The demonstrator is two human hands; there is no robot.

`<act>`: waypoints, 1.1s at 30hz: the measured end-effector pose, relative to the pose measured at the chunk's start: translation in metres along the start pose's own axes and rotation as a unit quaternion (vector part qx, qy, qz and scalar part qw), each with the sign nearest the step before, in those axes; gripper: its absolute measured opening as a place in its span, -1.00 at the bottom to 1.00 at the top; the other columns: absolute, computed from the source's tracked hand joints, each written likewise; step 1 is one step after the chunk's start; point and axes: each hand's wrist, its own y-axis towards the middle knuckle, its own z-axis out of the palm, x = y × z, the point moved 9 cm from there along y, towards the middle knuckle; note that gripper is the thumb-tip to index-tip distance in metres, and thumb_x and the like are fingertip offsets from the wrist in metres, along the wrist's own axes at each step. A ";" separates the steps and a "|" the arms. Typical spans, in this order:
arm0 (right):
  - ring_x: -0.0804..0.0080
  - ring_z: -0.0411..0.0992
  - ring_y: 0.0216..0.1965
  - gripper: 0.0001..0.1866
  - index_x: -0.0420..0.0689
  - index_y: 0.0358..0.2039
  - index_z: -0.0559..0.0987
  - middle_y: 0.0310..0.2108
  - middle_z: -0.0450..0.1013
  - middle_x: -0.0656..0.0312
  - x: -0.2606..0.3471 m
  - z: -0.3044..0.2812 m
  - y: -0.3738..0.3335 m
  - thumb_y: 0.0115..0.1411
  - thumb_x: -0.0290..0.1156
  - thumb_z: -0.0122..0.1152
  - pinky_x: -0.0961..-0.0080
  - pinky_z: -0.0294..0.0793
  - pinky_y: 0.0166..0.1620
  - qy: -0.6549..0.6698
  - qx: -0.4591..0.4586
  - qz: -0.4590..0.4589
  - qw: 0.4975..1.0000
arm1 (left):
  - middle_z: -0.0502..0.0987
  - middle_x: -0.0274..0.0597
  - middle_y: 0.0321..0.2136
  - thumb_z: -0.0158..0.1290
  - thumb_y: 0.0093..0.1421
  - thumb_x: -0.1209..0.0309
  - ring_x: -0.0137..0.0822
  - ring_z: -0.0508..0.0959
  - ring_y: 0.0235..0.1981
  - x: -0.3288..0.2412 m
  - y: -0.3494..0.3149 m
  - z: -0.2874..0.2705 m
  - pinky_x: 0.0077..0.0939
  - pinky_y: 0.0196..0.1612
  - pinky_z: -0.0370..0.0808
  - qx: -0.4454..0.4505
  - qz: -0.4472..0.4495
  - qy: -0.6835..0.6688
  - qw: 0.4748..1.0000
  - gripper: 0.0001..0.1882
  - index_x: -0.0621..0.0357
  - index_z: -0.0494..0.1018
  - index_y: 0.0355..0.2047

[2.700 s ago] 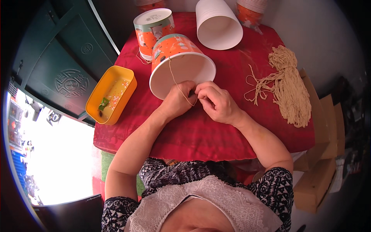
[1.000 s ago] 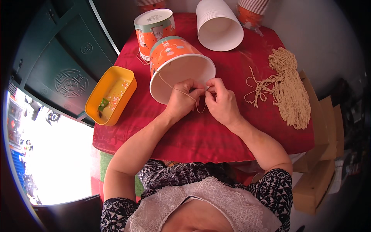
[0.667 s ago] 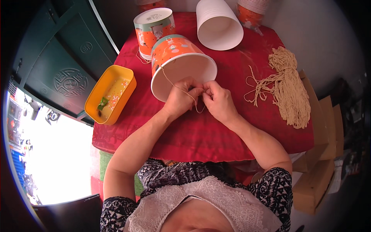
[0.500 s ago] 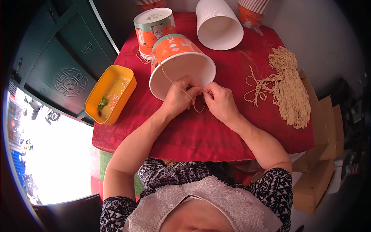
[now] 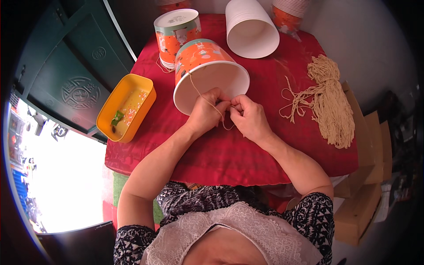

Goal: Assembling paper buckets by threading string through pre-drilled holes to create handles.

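Note:
An orange paper bucket [image 5: 201, 59] with a white inside lies on its side on the red tablecloth [image 5: 247, 150], its mouth turned toward me. A thin beige string [image 5: 204, 96] runs from its rim down to my hands. My left hand [image 5: 206, 114] rests at the bucket's rim and pinches the string. My right hand [image 5: 250, 117] sits just beside it, fingertips pinching the same string, which loops below between the two hands.
A bundle of beige strings [image 5: 329, 104] lies at the right. A stack of white cups [image 5: 249, 26] lies on its side at the back, with an upright orange bucket [image 5: 176, 35] to its left. A yellow tray [image 5: 128, 106] sits at the left edge. Cardboard boxes [image 5: 362, 194] stand right.
Both hands stay at the bucket's rim, working the string. My fingers have shifted slightly and the hands have drawn closer together; the bucket has barely moved.

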 end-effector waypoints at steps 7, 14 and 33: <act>0.07 0.56 -0.47 -0.92 -0.28 -0.36 0.48 -0.52 0.52 -0.02 0.006 -0.004 0.004 0.14 -0.57 0.19 0.29 0.51 -0.43 -0.029 -0.016 -0.059 0.998 | 0.45 -0.28 -0.59 -0.06 0.30 0.53 -0.55 0.41 -0.70 -0.008 -0.002 0.002 -0.68 -0.72 0.30 0.006 0.007 -0.028 1.000 -0.90 0.30 0.42 -0.33; 0.02 0.53 -0.49 -0.93 -0.27 -0.41 0.47 -0.54 0.50 -0.03 0.006 -0.004 0.004 0.15 -0.55 0.17 0.25 0.47 -0.46 -0.047 -0.043 -0.083 0.995 | 0.50 -0.22 -0.52 -0.14 0.26 0.57 -0.45 0.48 -0.58 -0.011 -0.005 0.001 -0.54 -0.51 0.46 0.033 0.006 0.009 0.999 -0.85 0.31 0.44 -0.28; 0.08 0.52 -0.54 -0.89 -0.27 -0.46 0.43 -0.57 0.48 -0.01 0.005 -0.004 0.005 0.13 -0.57 0.18 0.28 0.45 -0.49 -0.034 -0.050 -0.073 0.996 | 0.55 -0.03 -0.32 0.16 0.02 0.48 0.03 0.57 -0.29 -0.016 -0.007 -0.005 -0.18 -0.20 0.52 -0.033 0.089 0.261 0.961 -0.85 0.28 0.54 -0.38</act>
